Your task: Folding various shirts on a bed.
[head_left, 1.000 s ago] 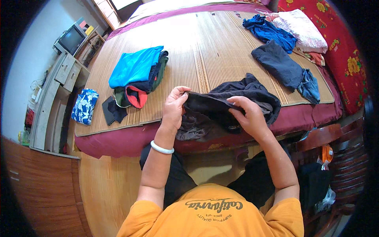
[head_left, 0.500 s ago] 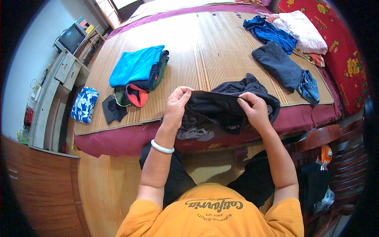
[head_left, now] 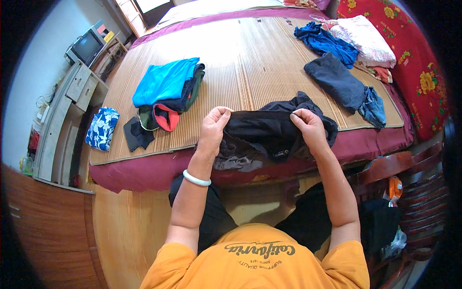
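A black garment (head_left: 260, 129) is stretched by its straight top edge between my two hands, above the near side of the bed. My left hand (head_left: 215, 126), with a pale bangle on its wrist, pinches the left end of that edge. At the other end, my right hand (head_left: 310, 127) grips the cloth between thumb and fingers. Behind the garment lies a rumpled heap of dark clothes (head_left: 301, 102). A crumpled grey cloth (head_left: 239, 163) shows below it at the bed's edge. The held garment's lower part overlaps the heap, so where it ends is unclear.
Folded clothes topped by a bright blue one (head_left: 163, 82) lie left on the woven mat (head_left: 226, 62). Left of them are small black pieces (head_left: 139, 135) and a blue-white floral bundle (head_left: 102, 128). Dark folded trousers (head_left: 334, 79) lie right. A wooden chair (head_left: 387, 166) stands near right.
The garment's top edge is now straighter and more level between my hands. Both hands keep their grip. The whole view has shifted slightly.
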The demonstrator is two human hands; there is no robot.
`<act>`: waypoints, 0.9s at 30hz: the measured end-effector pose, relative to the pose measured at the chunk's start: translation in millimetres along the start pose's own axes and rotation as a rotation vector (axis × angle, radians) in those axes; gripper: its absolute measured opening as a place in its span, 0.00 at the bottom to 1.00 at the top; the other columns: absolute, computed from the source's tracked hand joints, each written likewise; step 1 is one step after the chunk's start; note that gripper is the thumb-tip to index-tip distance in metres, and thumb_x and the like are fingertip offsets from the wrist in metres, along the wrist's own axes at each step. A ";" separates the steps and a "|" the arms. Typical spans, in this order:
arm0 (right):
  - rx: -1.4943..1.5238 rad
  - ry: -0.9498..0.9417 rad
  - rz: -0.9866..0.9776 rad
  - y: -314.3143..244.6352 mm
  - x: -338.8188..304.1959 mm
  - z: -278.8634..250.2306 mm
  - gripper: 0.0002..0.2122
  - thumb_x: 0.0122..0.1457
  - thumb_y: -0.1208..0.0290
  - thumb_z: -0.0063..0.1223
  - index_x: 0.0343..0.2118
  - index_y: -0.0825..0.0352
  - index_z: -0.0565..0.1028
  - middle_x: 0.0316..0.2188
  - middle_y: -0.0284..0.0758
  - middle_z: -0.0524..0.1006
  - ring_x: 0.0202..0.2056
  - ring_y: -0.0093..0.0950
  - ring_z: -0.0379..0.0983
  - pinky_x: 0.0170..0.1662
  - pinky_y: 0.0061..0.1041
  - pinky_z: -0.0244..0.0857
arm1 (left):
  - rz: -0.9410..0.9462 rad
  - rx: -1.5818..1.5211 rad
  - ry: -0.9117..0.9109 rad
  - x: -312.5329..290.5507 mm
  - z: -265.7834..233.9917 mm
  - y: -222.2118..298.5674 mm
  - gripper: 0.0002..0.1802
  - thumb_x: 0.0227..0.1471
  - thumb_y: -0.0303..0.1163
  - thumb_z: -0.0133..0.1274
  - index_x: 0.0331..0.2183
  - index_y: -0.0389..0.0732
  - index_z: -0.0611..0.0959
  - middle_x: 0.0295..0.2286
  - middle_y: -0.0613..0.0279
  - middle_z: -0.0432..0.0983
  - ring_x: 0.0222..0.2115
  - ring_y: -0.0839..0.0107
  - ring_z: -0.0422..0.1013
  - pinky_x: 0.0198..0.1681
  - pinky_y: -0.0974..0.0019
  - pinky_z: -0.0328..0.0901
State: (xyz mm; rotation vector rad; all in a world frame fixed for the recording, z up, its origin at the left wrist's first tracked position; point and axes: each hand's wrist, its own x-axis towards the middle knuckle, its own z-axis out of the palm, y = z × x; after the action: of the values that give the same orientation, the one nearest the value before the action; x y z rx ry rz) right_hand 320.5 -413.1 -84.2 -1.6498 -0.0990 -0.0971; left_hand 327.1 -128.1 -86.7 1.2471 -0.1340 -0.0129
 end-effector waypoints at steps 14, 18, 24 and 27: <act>0.067 0.023 0.047 3.5 8.4 -5.5 0.05 0.61 0.73 0.56 0.32 0.69 0.78 0.27 0.22 0.75 0.29 0.12 0.67 0.35 0.15 0.62 | 0.096 0.149 -0.039 4.8 -3.6 0.0 0.05 0.61 0.26 0.51 0.40 0.39 0.79 0.30 0.70 0.77 0.32 0.83 0.71 0.38 0.77 0.66; 0.089 0.002 0.046 7.2 13.7 -0.6 0.05 0.61 0.72 0.57 0.32 0.69 0.78 0.27 0.22 0.75 0.29 0.12 0.67 0.35 0.15 0.62 | 0.109 0.113 -0.030 5.6 -11.9 6.9 0.06 0.59 0.24 0.53 0.40 0.39 0.78 0.30 0.69 0.77 0.32 0.83 0.71 0.39 0.77 0.66; 0.056 -0.005 0.032 17.8 15.3 0.8 0.06 0.60 0.72 0.58 0.32 0.70 0.78 0.27 0.23 0.75 0.29 0.13 0.68 0.34 0.15 0.62 | 0.014 0.178 -0.028 -1.1 -4.4 9.8 0.07 0.59 0.22 0.51 0.41 0.37 0.77 0.31 0.69 0.76 0.33 0.83 0.70 0.40 0.78 0.64; 0.015 0.025 0.011 16.4 14.6 -0.5 0.06 0.60 0.72 0.58 0.32 0.70 0.78 0.26 0.23 0.75 0.29 0.13 0.68 0.34 0.16 0.62 | 0.049 0.207 -0.039 0.6 -8.3 9.6 0.07 0.59 0.22 0.51 0.41 0.37 0.78 0.31 0.68 0.76 0.33 0.83 0.70 0.41 0.78 0.64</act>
State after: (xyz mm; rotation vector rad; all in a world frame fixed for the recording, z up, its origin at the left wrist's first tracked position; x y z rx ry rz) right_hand 337.0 -414.8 -98.6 -1.6337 -0.0713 -0.1087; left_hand 328.0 -117.3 -80.2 1.4504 -0.2039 0.0195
